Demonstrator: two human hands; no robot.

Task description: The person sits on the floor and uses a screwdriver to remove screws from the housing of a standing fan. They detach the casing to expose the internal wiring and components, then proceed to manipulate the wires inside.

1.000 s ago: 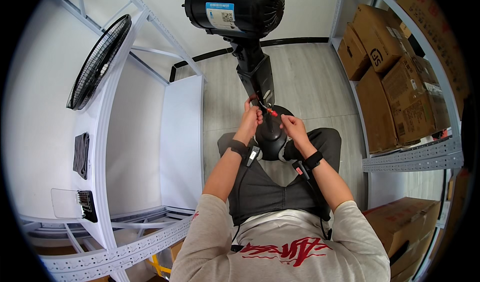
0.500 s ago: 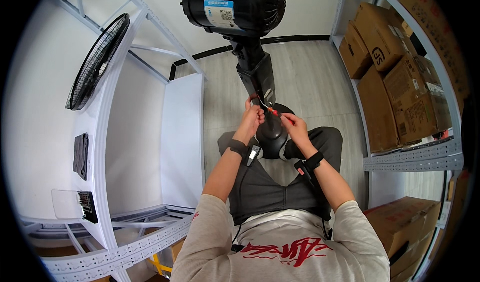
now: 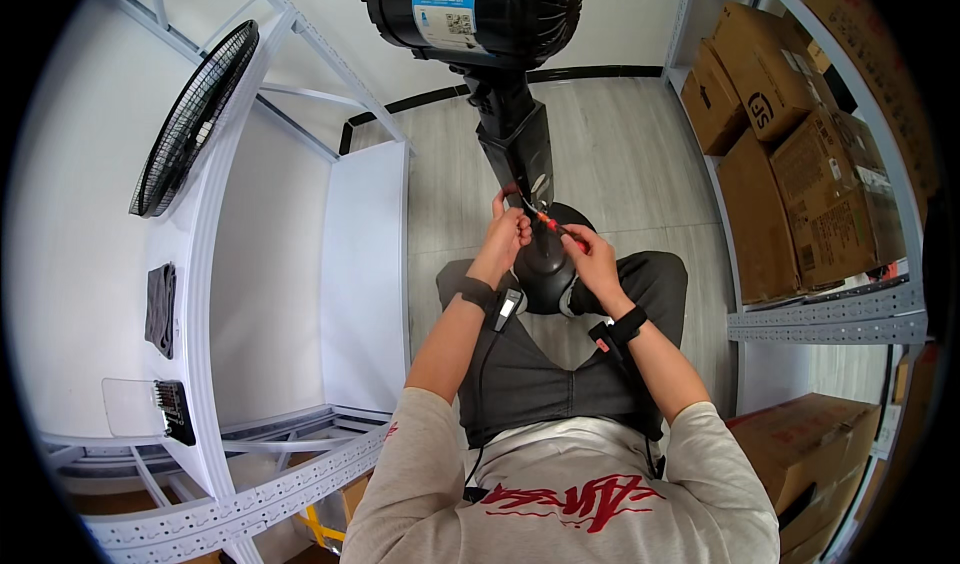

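Between my knees stands a black floor fan with its grille off; its motor housing [image 3: 490,14] is at the top and its column [image 3: 515,144] runs down to a round base [image 3: 545,254]. My left hand [image 3: 508,236] is closed against the lower column, fingers curled; what they hold is hidden. A pale wire [image 3: 530,205] shows just beside those fingertips. In my right hand [image 3: 594,264] is a slim red-and-orange tool, apparently a screwdriver [image 3: 552,225], its tip pointing at the column next to the wire and my left fingers.
On the left white shelf lie a round black fan grille [image 3: 195,119], a folded grey cloth [image 3: 160,309] and a black bit set [image 3: 175,412] with a clear lid. Cardboard boxes [image 3: 750,204] fill the right rack. Another box [image 3: 810,444] stands lower right.
The view has shifted slightly, and the fan sits a little farther right in it. Both hands stay at the column, the right still gripping the screwdriver.
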